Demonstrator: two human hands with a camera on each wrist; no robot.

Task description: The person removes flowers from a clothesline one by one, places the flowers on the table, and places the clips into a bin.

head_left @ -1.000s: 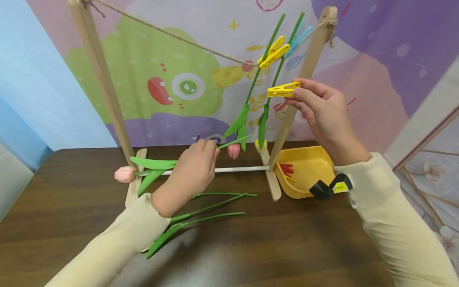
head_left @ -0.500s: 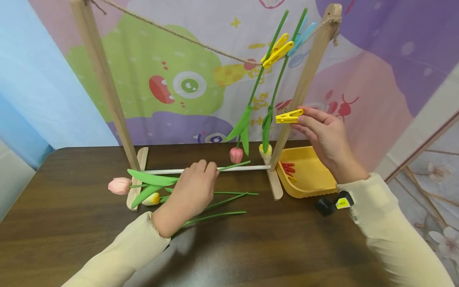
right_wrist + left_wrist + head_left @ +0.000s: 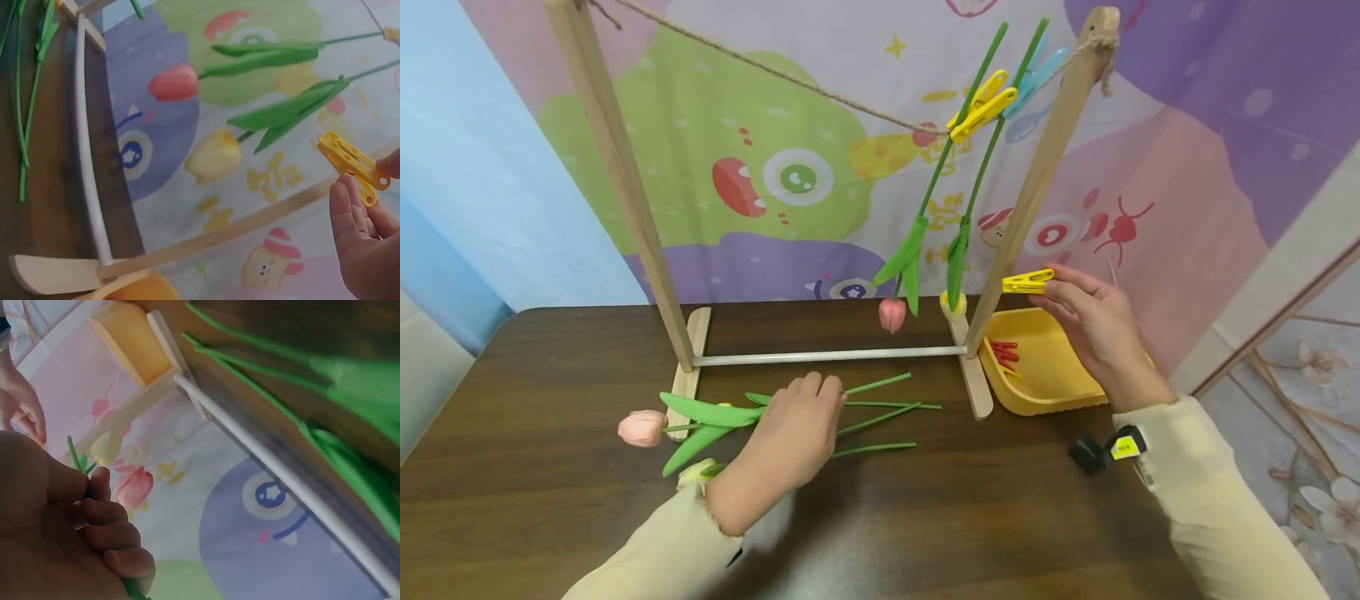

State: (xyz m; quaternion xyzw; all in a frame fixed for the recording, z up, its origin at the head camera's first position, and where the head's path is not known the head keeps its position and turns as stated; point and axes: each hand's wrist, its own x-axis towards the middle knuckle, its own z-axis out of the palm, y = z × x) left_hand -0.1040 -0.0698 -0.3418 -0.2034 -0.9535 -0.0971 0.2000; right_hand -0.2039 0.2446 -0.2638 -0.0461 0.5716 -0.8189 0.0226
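My left hand (image 3: 790, 433) grips the green stem of an artificial pink tulip (image 3: 642, 427), whose bloom points left above the table; in the left wrist view the fingers curl round the stem. My right hand (image 3: 1093, 325) pinches a yellow clothespin (image 3: 1027, 282) by its handle end, level and just right of the rack's right post. Behind, a pink tulip (image 3: 892, 315) hangs bloom-down from the rope (image 3: 790, 82) by a yellow clothespin (image 3: 983, 106). A yellow tulip (image 3: 953, 302) hangs beside it from a blue clothespin (image 3: 1036, 79). Under my left hand lie several more tulips, their stems (image 3: 880, 447) showing.
The wooden rack (image 3: 625, 192) stands on the dark table (image 3: 962, 517), with a white bar (image 3: 827, 357) across its base. A yellow tray (image 3: 1045, 392) at the right holds red clothespins (image 3: 1004, 354). A printed cloth (image 3: 737, 258) hangs behind.
My left hand has lowered the pink tulip toward the front, closer to the tulips on the table. My right hand has moved down and slightly right with the yellow clothespin.
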